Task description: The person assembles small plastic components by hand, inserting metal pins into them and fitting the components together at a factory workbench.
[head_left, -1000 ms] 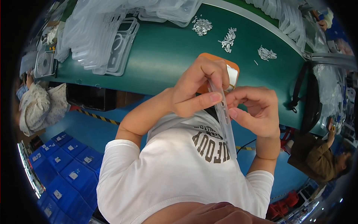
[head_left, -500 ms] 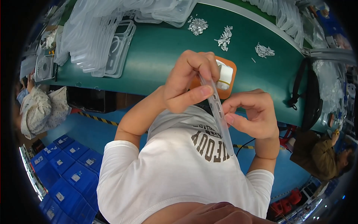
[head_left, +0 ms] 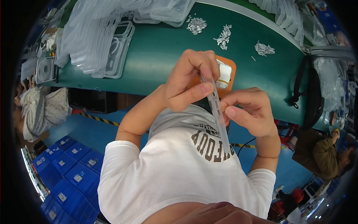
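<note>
A translucent phone case (head_left: 220,125) is held edge-on over my lap, its side wall with small slots facing up. My left hand (head_left: 191,80) grips its far end between thumb and curled fingers. Close against the slotted side, my right hand (head_left: 250,112) has its thumb and forefinger pinched together; anything between those tips is too small to make out. Just beyond the hands lies an orange pad (head_left: 232,80) bearing a white block (head_left: 224,71) with a yellowish band, partly covered by my left hand.
Small clear and silvery pieces lie in three piles: left (head_left: 196,25), middle (head_left: 224,37) and right (head_left: 264,49). Stacked clear cases (head_left: 89,41) fill the green table's left. A black strapped bag (head_left: 312,97) hangs at the right edge. Blue bins (head_left: 74,164) stand lower left; other people sit either side.
My right hand has shifted slightly up and left along the case's slotted side. The left hand keeps its grip nearly still.
</note>
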Demonstrator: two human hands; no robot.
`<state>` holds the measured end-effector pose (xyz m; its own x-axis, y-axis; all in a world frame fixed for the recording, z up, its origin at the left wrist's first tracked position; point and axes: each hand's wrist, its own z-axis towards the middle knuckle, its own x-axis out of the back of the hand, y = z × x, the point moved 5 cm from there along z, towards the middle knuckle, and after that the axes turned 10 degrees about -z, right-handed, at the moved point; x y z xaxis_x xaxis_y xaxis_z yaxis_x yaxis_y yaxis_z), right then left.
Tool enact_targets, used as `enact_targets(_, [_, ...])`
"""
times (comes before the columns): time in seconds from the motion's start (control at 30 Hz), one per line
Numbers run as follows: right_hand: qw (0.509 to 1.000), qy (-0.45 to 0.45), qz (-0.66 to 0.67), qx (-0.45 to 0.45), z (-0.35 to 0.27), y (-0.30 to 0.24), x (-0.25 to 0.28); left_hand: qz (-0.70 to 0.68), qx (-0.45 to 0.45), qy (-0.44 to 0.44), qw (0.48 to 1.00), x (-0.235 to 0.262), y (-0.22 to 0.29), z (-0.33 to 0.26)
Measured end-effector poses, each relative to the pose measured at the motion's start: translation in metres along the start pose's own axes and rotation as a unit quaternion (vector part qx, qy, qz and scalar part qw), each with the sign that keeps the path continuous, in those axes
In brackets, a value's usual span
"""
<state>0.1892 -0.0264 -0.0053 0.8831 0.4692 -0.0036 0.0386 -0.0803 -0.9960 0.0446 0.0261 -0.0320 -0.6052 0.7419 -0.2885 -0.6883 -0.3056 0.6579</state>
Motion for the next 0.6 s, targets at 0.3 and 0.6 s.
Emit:
enact_targets(0.3, [0.992,0.017,-0.123,0.040,-0.002,0.004,0.002,0.027,-0.005,-0.023,0.999,-0.005,0.002,0.003])
enact_targets(0.6, [0.950,0.141,0.108,0.256,-0.031,0.013,0.016,0.129,0.243,0.084,0.958,-0.014,0.033,-0.018])
